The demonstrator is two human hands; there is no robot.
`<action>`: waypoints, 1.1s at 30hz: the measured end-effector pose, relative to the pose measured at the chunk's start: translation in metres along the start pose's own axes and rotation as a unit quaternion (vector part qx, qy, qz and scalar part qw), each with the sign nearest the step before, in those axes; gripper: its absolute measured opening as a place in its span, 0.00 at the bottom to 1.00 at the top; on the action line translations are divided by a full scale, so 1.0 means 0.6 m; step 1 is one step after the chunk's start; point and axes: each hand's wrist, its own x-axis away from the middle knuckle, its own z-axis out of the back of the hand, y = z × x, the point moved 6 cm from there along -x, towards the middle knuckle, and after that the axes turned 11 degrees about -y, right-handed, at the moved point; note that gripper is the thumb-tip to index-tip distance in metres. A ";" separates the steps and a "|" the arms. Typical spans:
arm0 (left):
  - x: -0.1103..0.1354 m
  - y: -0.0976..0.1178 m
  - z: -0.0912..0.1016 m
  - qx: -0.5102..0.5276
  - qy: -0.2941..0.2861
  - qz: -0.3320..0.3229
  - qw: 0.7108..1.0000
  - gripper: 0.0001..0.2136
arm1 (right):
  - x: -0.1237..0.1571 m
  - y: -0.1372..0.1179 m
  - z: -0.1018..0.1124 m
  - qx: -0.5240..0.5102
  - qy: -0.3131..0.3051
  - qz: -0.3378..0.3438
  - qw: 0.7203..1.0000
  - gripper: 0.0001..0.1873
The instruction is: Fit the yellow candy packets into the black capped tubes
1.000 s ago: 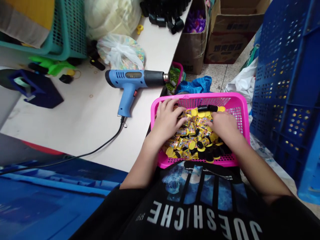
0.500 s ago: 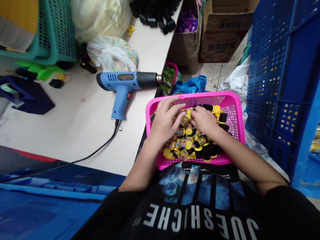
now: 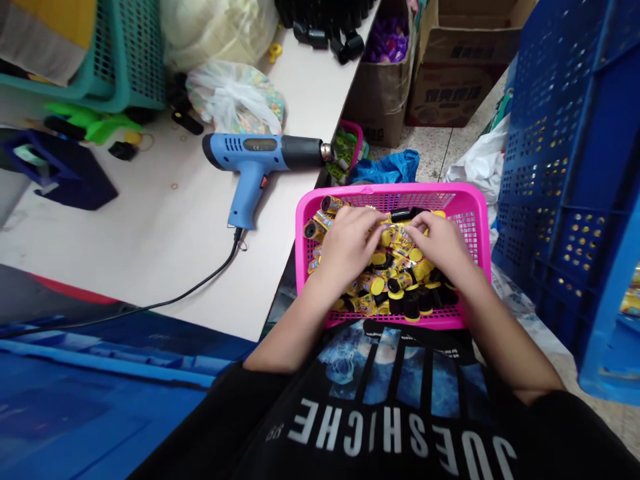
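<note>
A pink plastic basket (image 3: 477, 267) in front of my body holds many small cylinders with black or yellow ends, some in printed yellow wraps. Both hands are over it, fingertips facing each other. Between them is a small yellow printed cylinder (image 3: 399, 233). My left hand (image 3: 353, 243) is closed, thumb and forefinger pinched at its left end. At its right end, my right hand (image 3: 440, 241) is also pinched, with the thumb and forefinger tips on it. The fingers partly cover the contact, and other cylinders lie directly beneath.
A blue heat gun (image 3: 245, 160) lies on the white table (image 3: 165, 247) to the left, its nozzle past the table edge. Its black cord (image 3: 200, 283) runs left. Blue crates (image 3: 550, 167) stand at the right; cardboard boxes (image 3: 445, 87) are ahead on the floor.
My hands have come out of the pile, and a yellow printed cylinder is now between their fingertips. My right hand has shifted right, my left has closed to a pinch. The view has shifted slightly.
</note>
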 end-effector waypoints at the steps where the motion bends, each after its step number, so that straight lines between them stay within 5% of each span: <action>1: -0.002 -0.003 0.002 0.003 0.002 0.003 1.000 0.08 | -0.004 -0.007 -0.007 0.076 0.006 -0.018 0.997 0.14; 5: -0.002 -0.006 0.007 0.045 0.010 0.017 0.999 0.08 | -0.022 -0.022 -0.035 0.216 -0.024 -0.062 0.974 0.22; 9: 0.004 -0.009 0.007 0.079 0.009 0.024 0.997 0.08 | -0.032 -0.011 -0.040 0.171 -0.045 -0.033 0.984 0.13; 17: 0.016 -0.034 0.024 0.109 0.066 0.041 0.991 0.07 | -0.027 0.000 -0.001 0.196 -0.003 -0.022 0.980 0.14; 23: 0.005 -0.001 0.011 0.157 -0.001 -0.029 0.987 0.13 | 0.034 -0.088 0.057 0.174 -0.075 0.252 0.949 0.10; 26: 0.003 -0.008 -0.010 0.347 -0.014 0.054 0.936 0.06 | 0.050 -0.103 0.075 0.006 -0.066 0.270 0.961 0.11; 30: 0.014 -0.022 -0.039 0.559 0.041 0.176 0.809 0.16 | 0.037 -0.075 0.037 -0.302 -0.076 0.174 0.934 0.21; 33: 0.018 -0.020 -0.046 0.602 0.037 0.194 0.773 0.18 | 0.033 -0.060 0.004 -0.348 -0.085 0.134 0.924 0.19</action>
